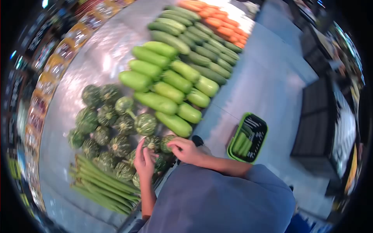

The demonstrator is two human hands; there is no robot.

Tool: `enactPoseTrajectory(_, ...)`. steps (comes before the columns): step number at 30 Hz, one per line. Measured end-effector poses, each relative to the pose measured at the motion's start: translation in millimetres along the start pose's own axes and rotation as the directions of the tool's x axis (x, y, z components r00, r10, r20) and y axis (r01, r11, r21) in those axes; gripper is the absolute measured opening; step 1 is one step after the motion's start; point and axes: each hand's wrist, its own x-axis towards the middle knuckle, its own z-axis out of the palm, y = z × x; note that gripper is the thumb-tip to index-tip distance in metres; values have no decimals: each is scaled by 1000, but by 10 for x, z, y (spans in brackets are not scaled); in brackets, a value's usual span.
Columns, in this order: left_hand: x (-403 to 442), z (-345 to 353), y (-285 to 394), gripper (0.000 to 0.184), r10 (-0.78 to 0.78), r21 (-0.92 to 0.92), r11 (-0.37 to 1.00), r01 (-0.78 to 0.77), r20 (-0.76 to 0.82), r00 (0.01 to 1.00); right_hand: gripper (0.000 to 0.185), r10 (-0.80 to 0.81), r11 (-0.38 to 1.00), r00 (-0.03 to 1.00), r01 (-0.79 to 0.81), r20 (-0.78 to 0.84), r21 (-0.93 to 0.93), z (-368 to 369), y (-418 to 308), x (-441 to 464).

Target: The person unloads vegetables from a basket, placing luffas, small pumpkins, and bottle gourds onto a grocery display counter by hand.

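Nearest cam: wearer's grey-blue shirt (pixel 225 194), filling bottom ctr. Metal display table (pixel 70 101) ahead, w/ long green beans (pixel 105 186) bundled L, just beside L forearm; pale green gourds (pixel 175 79) stacked beyond hands, then cucumbers (pixel 202 46), then carrots (pixel 221 21) at far end. Clear packs (pixel 55 68) w/ yellow bits line table's L edge. On floor (pixel 272 77), R: black basket (pixel 259 139) w/ green rim, green veg (pixel 241 143) inside; dark crates (pixel 312 120) further R.

Round striped squashes (pixel 120 145) heaped on table, under & around both hands. L hand (pixel 144 161) open, fingers parted, over near side of heap; can't tell if touching any. R hand (pixel 185 149): fingers curled at one squash (pixel 167 143) nr table's near edge, can't tell if gripping.

Lettering on dark signs (pixel 33 39), far L, too blurred to read.
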Motion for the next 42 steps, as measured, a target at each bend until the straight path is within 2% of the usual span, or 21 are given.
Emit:
enactPoseTrajectory(5, -385, 305, -342, 44, -45, -184, 969, 167, 531, 846, 14, 325, 946, 889, -307, -323, 106, 31, 84, -841)
enactPoseTrajectory(7, -451, 367, -499, 44, -98, -109, 963, 248, 712, 695, 16, 576, 811, 712, -438, -402, 387, 77, 165, -1137)
enactPoseTrajectory(11, -497, 643, -540, 51, -263, 157, 952, 262, 857, 442, 20, 663, 747, 619, -508, -421, 430, -173, 364, -1859)
enactPoseTrajectory(16, -710, 1182, -526, 56, -333, 142, 879, 456, 866, 372, 27, 608, 623, 490, -782, -625, -6, -678, 1287, -3461)
enactPoseTrajectory(18, -745, 1345, -541, 56, -318, 176, 906, 385, 884, 343, 28, 647, 442, 287, -896, -706, 41, -706, 1792, -4447)
enactPoseTrajectory(19, -766, 1427, -582, 56, -307, 201, 924, 325, 898, 316, 29, 625, 291, 359, -931, -693, -220, -671, 2238, -5251)
enactPoseTrajectory(20, -758, 1515, -751, 56, -310, 208, 925, 318, 897, 315, 32, 787, 14, -113, -980, -606, 201, -688, 2210, -5684)
enactPoseTrajectory(21, -712, 1599, -1053, 54, -298, 201, 930, 308, 903, 310, 33, 785, -145, -231, -971, -575, 192, -556, 2416, -6341)
enactPoseTrajectory(22, -678, 1673, -1363, 53, -286, 195, 935, 297, 908, 305, 29, 751, -258, -485, -841, -449, 476, -721, 1717, -6271)
enactPoseTrajectory(25, -697, 1750, -2256, 52, -499, 419, 866, 273, 764, 410, 28, 746, -376, -562, -798, -358, 471, -882, 1257, -6860)
enactPoseTrajectory(27, -772, 1553, -2620, 50, -730, 613, 683, 396, 557, 395, 28, 770, -251, -539, -748, -341, 615, -945, 1179, -7085)
enactPoseTrajectory(29, -755, 1357, -2734, 44, -877, 909, 323, -263, 392, 276, 28, 795, -122, -508, -669, -332, 733, -1043, 1178, -7172)
enactPoseTrajectory(30, -666, 1278, -2902, 44, -879, 914, 316, -253, 383, 285, 27, 793, -92, -516, -627, -324, 774, -1131, 1205, -7146)
enactPoseTrajectory(32, -533, 1226, -3192, 39, -916, 723, 283, -630, 399, 46, 26, 803, -64, -508, -595, -313, 801, -1218, 1475, -7336)
enactPoseTrajectory(33, -641, 1316, -3045, 39, -915, 747, 279, -603, 397, 68, 26, 858, -114, -395, -771, -330, 627, -1200, 1915, -7630)
enactPoseTrajectory(34, -779, 1436, -2775, 39, -904, 931, 356, -74, 364, 225, 27, 912, -122, -261, -909, -316, 398, -1354, 2287, -7690)
enactPoseTrajectory(35, -871, 1551, -2537, 39, -903, 781, 402, 478, 250, 350, 27, 933, -90, -202, -932, -298, 351, -1631, 2433, -7498)
enactPoseTrajectory(37, -807, 1892, -2574, 43, -863, 732, 470, 494, 261, 433, 27, 949, -131, -197, -957, -248, 258, -2141, 2569, -6995)
enactPoseTrajectory(39, -778, 2373, -2469, 52, -754, 755, 599, 266, 419, 506, 29, 945, -8, -99, -960, -311, 280, -2399, 3082, -6793)
enactPoseTrajectory(41, -915, 2956, -1962, 54, -719, 742, 647, 175, 518, 463, 30, 768, 280, 173, -957, -617, 80, -2815, 3447, -6451)
enactPoseTrajectory(42, -922, 3203, -1884, 56, -686, 687, 705, 174, 600, 412, 30, 767, 294, 199, -954, -610, 58, -3067, 3460, -6166)
